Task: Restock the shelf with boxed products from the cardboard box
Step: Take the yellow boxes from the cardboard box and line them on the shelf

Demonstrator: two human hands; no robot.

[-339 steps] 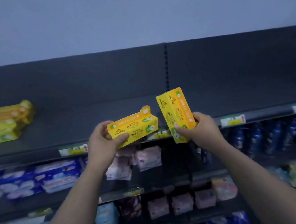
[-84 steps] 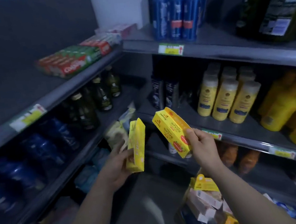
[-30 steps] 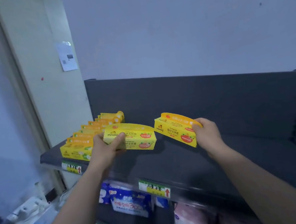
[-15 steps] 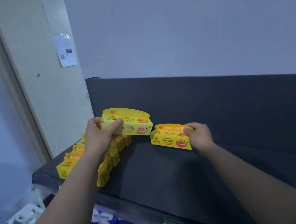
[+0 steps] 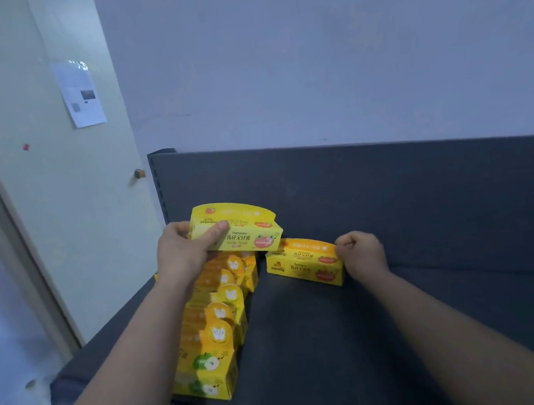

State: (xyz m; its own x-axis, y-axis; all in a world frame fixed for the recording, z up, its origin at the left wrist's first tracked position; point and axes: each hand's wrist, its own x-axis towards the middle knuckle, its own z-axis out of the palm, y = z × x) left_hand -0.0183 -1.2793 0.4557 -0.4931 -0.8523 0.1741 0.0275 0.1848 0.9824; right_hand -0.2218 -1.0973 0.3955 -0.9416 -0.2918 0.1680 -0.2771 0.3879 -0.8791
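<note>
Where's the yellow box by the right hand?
In the head view's centre, the yellow box lies on the dark shelf, right of the row of boxes, with the right hand pinching its right end.

held yellow box [image 5: 245,231]: pipidog, Toothpaste | shelf box [image 5: 303,266]: pipidog

Yellow box [image 5: 303,268] rests on dark shelf [image 5: 366,343]; second box [image 5: 250,236] held aloft.
</note>
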